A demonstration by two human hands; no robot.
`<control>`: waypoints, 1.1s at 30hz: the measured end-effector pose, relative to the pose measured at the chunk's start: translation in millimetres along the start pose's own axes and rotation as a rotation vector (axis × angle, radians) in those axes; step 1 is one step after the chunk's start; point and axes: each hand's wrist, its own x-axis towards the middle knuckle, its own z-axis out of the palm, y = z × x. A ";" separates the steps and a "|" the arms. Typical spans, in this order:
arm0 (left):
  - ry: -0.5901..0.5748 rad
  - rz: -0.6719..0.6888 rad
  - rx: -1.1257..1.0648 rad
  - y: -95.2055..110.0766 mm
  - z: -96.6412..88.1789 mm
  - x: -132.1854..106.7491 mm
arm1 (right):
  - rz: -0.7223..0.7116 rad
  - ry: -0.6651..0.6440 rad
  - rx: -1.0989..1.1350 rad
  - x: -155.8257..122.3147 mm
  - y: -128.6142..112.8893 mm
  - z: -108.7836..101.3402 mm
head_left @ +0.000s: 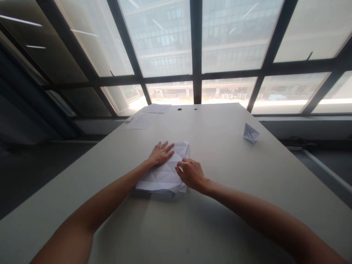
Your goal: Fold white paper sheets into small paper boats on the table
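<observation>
A creased white sheet of paper [165,175], with fold lines across it, lies on the table in front of me. Its near edge lifts slightly off the surface. My left hand [161,154] rests flat on its upper left part, fingers spread. Over the right edge of the paper, my right hand [191,174] is closed, with thumb and fingers curled together. Whether paper is pinched between those fingertips is hidden.
A small folded paper piece [250,133] stands on the white table [220,128] to the right. Flat paper sheets [140,121] lie at the far left. Beyond the far end are large windows [159,36] with dark frames. A dark curtain [33,88] hangs at left.
</observation>
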 end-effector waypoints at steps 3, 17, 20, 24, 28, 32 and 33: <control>-0.032 -0.014 -0.011 5.5 -2.0 -5.8 | -0.155 -0.013 -0.119 12.1 9.2 2.5; 0.093 0.125 -0.096 132.4 -64.5 97.5 | -0.267 -0.202 -0.118 12.8 35.1 1.6; 0.159 0.377 -0.347 197.1 -46.6 119.8 | -0.320 -0.118 -0.062 12.3 50.2 -16.0; 0.084 0.500 -0.699 230.8 -18.8 137.8 | -0.585 -0.206 0.008 -0.1 99.0 -53.6; 0.191 0.364 -0.955 222.9 0.4 147.9 | -0.566 -0.076 0.325 -5.8 179.3 -105.2; 0.212 0.317 -1.032 215.4 13.9 155.8 | -0.075 0.635 0.314 8.4 289.0 -183.5; 0.213 0.316 -1.034 214.9 15.6 157.2 | 0.081 0.833 0.261 10.8 317.6 -204.0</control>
